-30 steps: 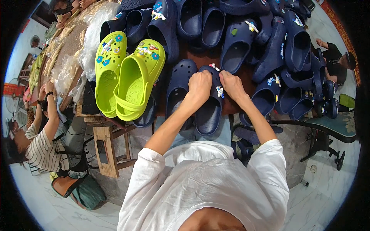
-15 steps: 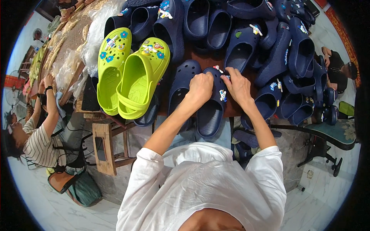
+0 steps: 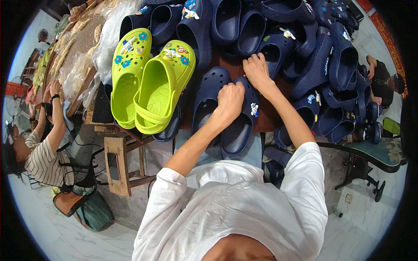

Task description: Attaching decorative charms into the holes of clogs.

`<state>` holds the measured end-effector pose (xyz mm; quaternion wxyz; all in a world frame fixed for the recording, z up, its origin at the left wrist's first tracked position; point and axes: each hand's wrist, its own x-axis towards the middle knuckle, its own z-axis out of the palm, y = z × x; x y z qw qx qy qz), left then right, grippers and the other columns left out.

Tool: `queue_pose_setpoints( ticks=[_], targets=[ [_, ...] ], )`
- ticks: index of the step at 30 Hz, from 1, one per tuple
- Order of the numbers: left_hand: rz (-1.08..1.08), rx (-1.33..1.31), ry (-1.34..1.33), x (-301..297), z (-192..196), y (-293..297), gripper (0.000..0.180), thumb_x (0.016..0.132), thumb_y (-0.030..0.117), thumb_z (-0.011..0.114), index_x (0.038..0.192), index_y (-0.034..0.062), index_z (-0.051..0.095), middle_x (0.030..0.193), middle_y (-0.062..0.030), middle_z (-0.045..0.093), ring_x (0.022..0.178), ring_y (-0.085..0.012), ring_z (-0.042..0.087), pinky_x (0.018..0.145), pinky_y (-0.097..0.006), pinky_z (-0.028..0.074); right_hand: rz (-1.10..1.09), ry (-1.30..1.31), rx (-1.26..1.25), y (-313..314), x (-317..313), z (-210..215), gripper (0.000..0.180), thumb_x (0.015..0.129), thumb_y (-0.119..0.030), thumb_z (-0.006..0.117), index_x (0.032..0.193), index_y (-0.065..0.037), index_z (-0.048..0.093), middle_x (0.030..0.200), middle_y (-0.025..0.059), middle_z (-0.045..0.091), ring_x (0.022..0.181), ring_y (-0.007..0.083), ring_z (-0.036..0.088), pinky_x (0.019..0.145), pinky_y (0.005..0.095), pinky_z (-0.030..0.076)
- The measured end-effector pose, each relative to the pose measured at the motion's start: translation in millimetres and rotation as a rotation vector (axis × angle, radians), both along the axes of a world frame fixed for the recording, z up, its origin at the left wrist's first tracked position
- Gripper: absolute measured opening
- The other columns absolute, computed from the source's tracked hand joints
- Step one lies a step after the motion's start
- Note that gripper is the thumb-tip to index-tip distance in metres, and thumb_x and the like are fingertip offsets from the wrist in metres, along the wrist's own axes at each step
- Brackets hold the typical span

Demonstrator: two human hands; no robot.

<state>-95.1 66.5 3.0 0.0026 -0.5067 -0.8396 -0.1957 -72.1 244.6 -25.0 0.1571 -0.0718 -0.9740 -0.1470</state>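
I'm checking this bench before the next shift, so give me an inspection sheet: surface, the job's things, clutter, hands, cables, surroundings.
Surface: brown table, nearly covered with footwear.
Job's things: navy clog with small charms on its upper, beside a second navy clog; both hang over the near edge.
Clutter: pile of navy clogs at the back and right; pair of lime-green clogs with charms on the left; clear plastic bags far left.
Hands: left hand fisted on the navy clog's upper; right hand rests past its toe, against the pile.
Cables: dark cable hanging beside the wooden stool.
Surroundings: person in a striped shirt on the left, another person at right, pale tiled floor.
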Motion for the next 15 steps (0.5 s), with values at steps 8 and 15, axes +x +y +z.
queue_pose_setpoints(
  ticks=[8,15],
  targets=[
    [0.024,0.025,-0.004,0.2,-2.8,1.7,0.014,0.075,-0.003,0.064,0.088,-0.0041,0.059,0.083,-0.0234,0.066,0.076,-0.0374,0.069,0.067,-0.042,0.058,-0.251,-0.264,0.068,-13.1,-18.9,-0.1,0.029,0.090,-0.017,0.054,0.109,-0.002,0.070,0.109,0.0127,0.070,0.117,0.0269,0.054,0.110,0.0459,0.025],
    [0.053,0.122,0.002,-18.9,-4.0,26.1,0.014,0.076,-0.001,0.062,0.089,-0.0039,0.057,0.086,-0.0252,0.064,0.081,-0.0387,0.068,0.068,-0.043,0.057,-0.301,-0.305,-0.050,-11.8,-21.5,0.8,0.028,0.088,-0.018,0.056,0.107,-0.004,0.070,0.110,0.0110,0.069,0.112,0.0262,0.056,0.109,0.0439,0.026]
  ],
)
